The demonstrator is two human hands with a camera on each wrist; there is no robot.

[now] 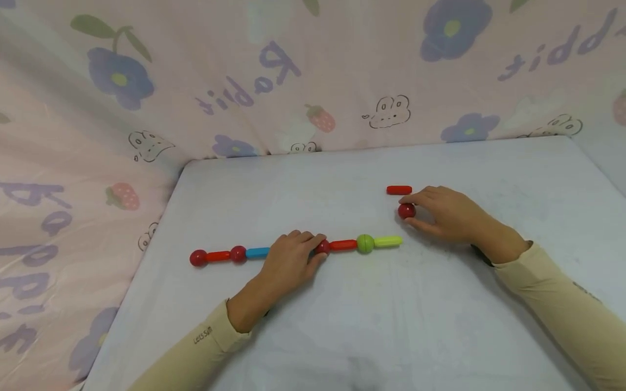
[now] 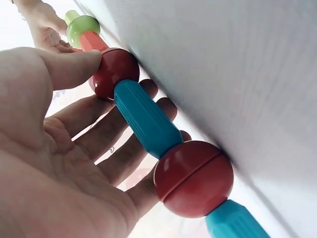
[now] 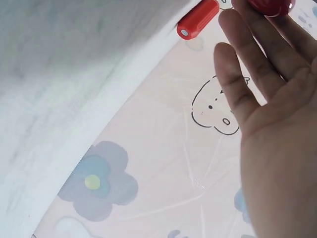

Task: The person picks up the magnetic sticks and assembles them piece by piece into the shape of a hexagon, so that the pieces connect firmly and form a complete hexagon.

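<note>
A row of balls and short sticks joined end to end lies across the white table. From its left end run a red ball, a red stick, another red ball and a blue stick. My left hand covers the middle, pinching a red ball between thumb and fingers; a second blue stick passes along its fingers. Beyond it come a red stick, a green ball and a yellow-green stick. My right hand pinches a separate red ball.
A loose red stick lies just behind the right hand's ball; its end shows a pale round spot in the right wrist view. Printed cloth hangs along the table's back and left edges. The white tabletop stretches toward the front.
</note>
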